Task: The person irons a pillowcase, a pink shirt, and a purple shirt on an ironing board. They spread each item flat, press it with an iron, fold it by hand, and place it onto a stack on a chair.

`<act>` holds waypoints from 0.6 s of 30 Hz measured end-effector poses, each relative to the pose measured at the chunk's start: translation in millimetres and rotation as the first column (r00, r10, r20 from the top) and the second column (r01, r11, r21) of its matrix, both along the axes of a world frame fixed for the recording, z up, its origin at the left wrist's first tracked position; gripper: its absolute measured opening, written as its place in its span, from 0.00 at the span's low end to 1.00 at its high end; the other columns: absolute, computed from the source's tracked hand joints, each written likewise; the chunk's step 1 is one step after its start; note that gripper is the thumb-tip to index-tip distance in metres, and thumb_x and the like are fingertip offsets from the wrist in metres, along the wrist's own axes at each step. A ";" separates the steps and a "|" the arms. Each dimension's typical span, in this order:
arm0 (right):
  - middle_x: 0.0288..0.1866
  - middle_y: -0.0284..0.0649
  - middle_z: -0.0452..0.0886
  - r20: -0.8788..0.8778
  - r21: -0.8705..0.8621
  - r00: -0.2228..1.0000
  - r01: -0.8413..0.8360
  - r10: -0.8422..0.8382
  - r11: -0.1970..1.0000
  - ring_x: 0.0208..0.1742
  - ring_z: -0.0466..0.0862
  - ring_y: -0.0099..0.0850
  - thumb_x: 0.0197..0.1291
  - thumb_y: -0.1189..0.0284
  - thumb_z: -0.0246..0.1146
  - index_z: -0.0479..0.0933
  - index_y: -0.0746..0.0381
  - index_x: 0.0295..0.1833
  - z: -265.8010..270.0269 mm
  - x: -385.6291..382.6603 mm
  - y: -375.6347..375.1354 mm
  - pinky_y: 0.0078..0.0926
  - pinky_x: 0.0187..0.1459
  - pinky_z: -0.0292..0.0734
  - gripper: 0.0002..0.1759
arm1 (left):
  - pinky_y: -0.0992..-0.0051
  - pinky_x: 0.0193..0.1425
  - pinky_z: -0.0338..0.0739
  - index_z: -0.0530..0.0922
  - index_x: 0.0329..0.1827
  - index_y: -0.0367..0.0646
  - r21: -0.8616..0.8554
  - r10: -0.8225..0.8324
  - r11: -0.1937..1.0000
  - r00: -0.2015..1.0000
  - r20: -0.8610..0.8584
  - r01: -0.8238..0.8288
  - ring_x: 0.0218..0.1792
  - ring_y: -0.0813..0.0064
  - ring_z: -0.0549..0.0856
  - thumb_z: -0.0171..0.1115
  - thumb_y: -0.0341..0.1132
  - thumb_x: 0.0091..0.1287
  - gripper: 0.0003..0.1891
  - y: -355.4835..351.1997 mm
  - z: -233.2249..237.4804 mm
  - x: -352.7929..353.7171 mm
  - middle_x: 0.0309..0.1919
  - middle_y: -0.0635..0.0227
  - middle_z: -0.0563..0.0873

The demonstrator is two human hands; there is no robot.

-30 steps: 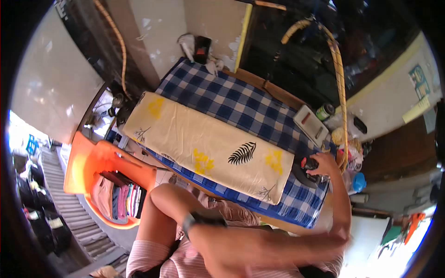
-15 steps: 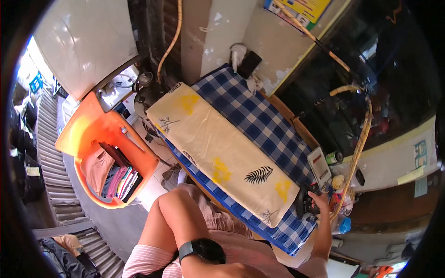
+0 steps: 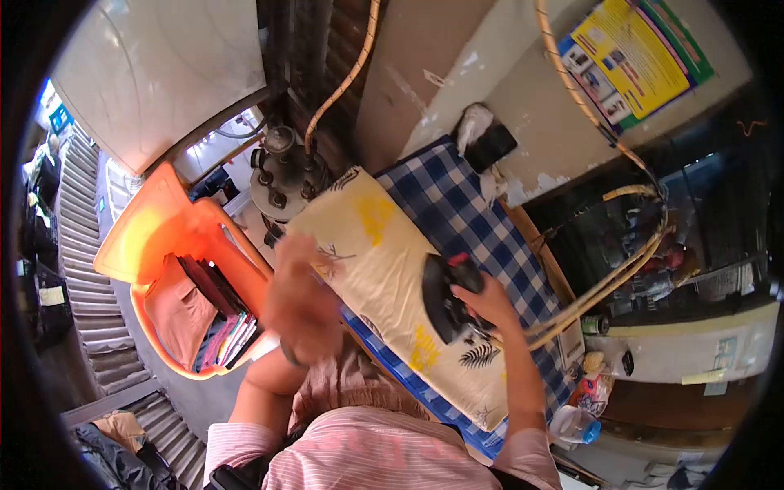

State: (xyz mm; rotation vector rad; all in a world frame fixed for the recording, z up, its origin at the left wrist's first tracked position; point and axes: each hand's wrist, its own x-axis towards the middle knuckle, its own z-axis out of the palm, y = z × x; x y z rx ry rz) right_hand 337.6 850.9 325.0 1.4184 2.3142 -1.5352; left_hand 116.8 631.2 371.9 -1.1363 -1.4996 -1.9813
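My right hand [image 3: 488, 300] is wrapped round the handle of a black clothes iron [image 3: 441, 309], which rests over the middle of a folded cream cloth [image 3: 384, 269]. The cloth has yellow flowers and dark leaf prints. Beneath it lies a blue and white checked cloth [image 3: 441, 192] covering the ironing table. Smeared by motion, my left hand [image 3: 304, 290] hovers near the cream cloth's near left edge, its fingers indistinct. From the iron's back end a wrapped cord [image 3: 563, 322] runs to the right.
An orange chair [image 3: 139, 249] at the left holds a stack of folded clothes [image 3: 184, 314]. A boiler-like metal vessel [image 3: 282, 175] stands past the table's far left corner. On the right are a plastic jar [image 3: 574, 425] and a small can [image 3: 596, 325]. A poster [image 3: 633, 61] hangs on the wall.
My right hand has brought the iron from the table's right end onto the cream cloth. My left arm has swung out from across my body toward the cloth's left side.
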 end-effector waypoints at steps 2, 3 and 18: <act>0.23 0.42 0.81 0.016 0.054 0.995 -0.103 0.103 0.993 0.17 0.80 0.29 0.51 0.56 0.70 0.77 0.66 0.47 -22.9 -75.2 5.0 0.28 0.23 0.74 0.26 | 0.61 0.58 0.67 0.76 0.43 0.33 -0.388 0.157 0.918 0.975 0.160 -0.084 0.48 0.54 0.76 0.57 0.40 0.69 0.15 21.5 -46.0 -55.6 0.43 0.54 0.81; 0.24 0.45 0.82 0.039 0.116 0.986 -0.165 0.162 0.979 0.19 0.82 0.35 0.51 0.53 0.69 0.78 0.67 0.46 -28.6 -115.0 6.2 0.32 0.27 0.77 0.28 | 0.62 0.57 0.67 0.76 0.45 0.31 -0.578 0.276 0.802 0.951 0.138 -0.150 0.47 0.52 0.76 0.57 0.42 0.70 0.17 32.1 -78.8 -77.0 0.43 0.52 0.81; 0.16 0.44 0.78 0.096 -0.222 0.884 -0.430 0.458 0.875 0.16 0.80 0.33 0.47 0.56 0.68 0.77 0.71 0.22 -60.0 -283.0 -12.5 0.31 0.23 0.77 0.24 | 0.75 0.46 0.76 0.75 0.55 0.43 -0.402 0.131 0.742 0.472 0.872 0.537 0.43 0.77 0.81 0.46 0.51 0.76 0.21 -21.9 -269.1 -206.3 0.43 0.68 0.83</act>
